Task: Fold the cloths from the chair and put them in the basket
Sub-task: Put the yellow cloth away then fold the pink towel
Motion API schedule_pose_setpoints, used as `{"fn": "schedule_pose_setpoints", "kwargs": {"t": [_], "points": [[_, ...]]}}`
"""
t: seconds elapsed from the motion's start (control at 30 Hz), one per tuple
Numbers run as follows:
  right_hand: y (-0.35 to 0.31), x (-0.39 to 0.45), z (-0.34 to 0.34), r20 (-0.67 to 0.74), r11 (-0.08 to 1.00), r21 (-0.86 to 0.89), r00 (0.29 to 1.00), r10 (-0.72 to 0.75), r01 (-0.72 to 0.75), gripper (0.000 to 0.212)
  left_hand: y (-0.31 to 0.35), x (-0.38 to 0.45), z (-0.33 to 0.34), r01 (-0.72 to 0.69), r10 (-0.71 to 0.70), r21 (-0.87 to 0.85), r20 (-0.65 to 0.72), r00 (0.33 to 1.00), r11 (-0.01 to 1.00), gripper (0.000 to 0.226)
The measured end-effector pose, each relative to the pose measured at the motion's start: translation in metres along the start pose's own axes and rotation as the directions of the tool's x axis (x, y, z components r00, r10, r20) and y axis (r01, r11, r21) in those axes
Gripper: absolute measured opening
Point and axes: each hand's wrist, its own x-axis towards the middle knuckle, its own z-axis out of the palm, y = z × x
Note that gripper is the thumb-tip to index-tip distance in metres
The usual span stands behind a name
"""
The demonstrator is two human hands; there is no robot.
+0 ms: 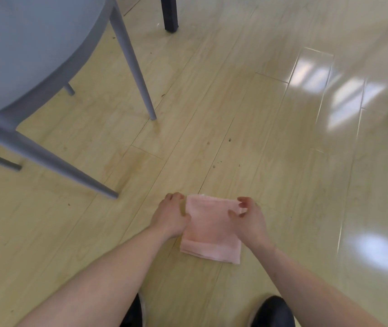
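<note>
- Two dark shoes [273,312] show at the bottom edge, one partly hidden behind the left forearm, and both bare forearms reach forward from there over the floor.
- Just beyond them a pink cloth [212,232] lies flat on the pale wooden floor [282,161], folded into a small rectangle with stacked layers showing along its near edge.
- On the cloth's far left corner sits the left hand [171,215], fingers curled at the edge and thumb on the fabric; whether it pinches or only presses is unclear.
- At the far right corner the right hand [249,215] has bent fingers and thumb touching the edge; a firm grip cannot be confirmed.
- Off to the left stands a grey chair [23,55], its nearest leg close to the left hand.
- Farther back, a dark furniture leg [169,13] stands on the floor.
</note>
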Motion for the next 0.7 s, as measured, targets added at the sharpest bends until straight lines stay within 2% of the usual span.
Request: {"fn": "schedule_pose_setpoints", "kwargs": {"t": [0.1,0.2,0.3,0.4,0.47,0.57,0.63,0.7], "points": [[0.007,0.010,-0.004,0.004,0.995,0.047,0.997,0.083,-0.083,0.061,0.013,0.017,0.001,-0.038,0.035,0.052,0.053,0.998,0.998,0.078],[0.011,0.018,0.000,0.045,0.988,0.077,0.990,0.133,-0.136,0.063,0.020,0.028,0.006,-0.091,0.071,0.163,0.123,0.990,0.982,0.083],[0.011,0.019,0.003,0.078,0.981,0.081,0.983,0.168,-0.174,0.053,0.024,0.031,0.013,-0.104,0.073,0.204,0.152,0.986,0.973,0.079],[0.007,0.018,0.000,0.141,0.977,0.105,0.975,0.170,-0.185,0.025,0.028,0.030,0.018,-0.064,0.040,0.141,0.172,0.984,0.988,0.077],[0.005,0.017,-0.003,0.181,0.978,0.123,0.973,0.146,-0.169,0.010,0.028,0.031,0.018,-0.052,0.039,0.074,0.169,0.985,0.996,0.061],[0.005,0.013,-0.015,0.216,0.987,0.137,0.975,0.057,-0.089,0.019,0.031,0.029,0.013,-0.087,0.082,0.036,0.132,0.988,0.996,0.024],[0.005,0.011,-0.022,0.222,0.987,0.153,0.975,0.003,-0.038,0.014,0.033,0.027,0.010,-0.137,0.134,0.033,0.077,0.988,0.990,0.017],[0.005,0.008,-0.029,0.170,0.986,0.170,0.985,-0.032,0.003,0.004,0.035,0.025,0.007,-0.201,0.201,0.021,0.019,0.980,0.979,0.017]]}}
